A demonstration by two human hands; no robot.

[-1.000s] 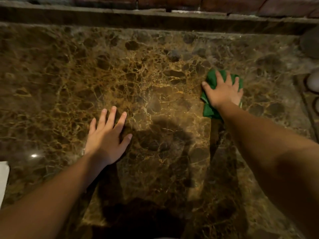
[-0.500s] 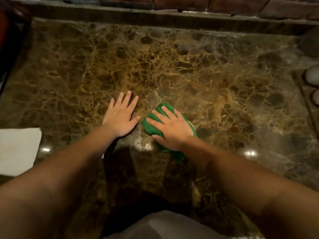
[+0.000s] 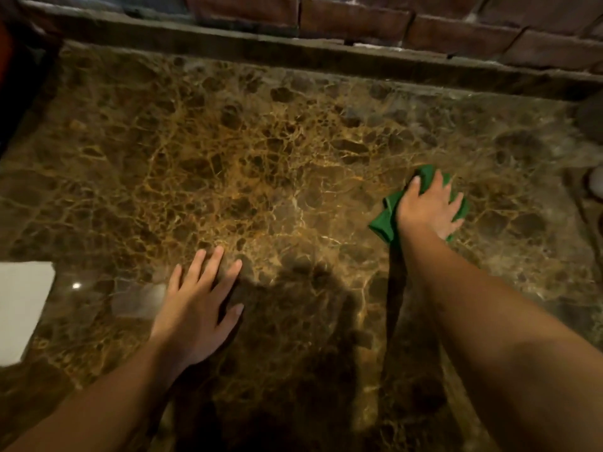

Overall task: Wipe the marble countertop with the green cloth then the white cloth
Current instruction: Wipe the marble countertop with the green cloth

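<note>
The brown marble countertop [image 3: 261, 164] with golden veins fills the view. My right hand [image 3: 427, 210] presses flat on the crumpled green cloth [image 3: 385, 223] at the right of the counter, covering most of it. My left hand [image 3: 199, 305] rests palm down on the bare marble near the front, fingers spread, holding nothing. The white cloth [image 3: 23, 308] lies flat at the left edge, partly cut off by the frame.
A raised stone ledge [image 3: 326, 57] and a brick wall [image 3: 424, 24] run along the back. A pale rounded object [image 3: 597, 182] and a dark round one [image 3: 592, 117] sit at the far right edge. My shadow darkens the front of the counter.
My right hand has swept the green cloth from the middle, beside my left hand, out to the right. My left hand has stayed planted on the marble.
</note>
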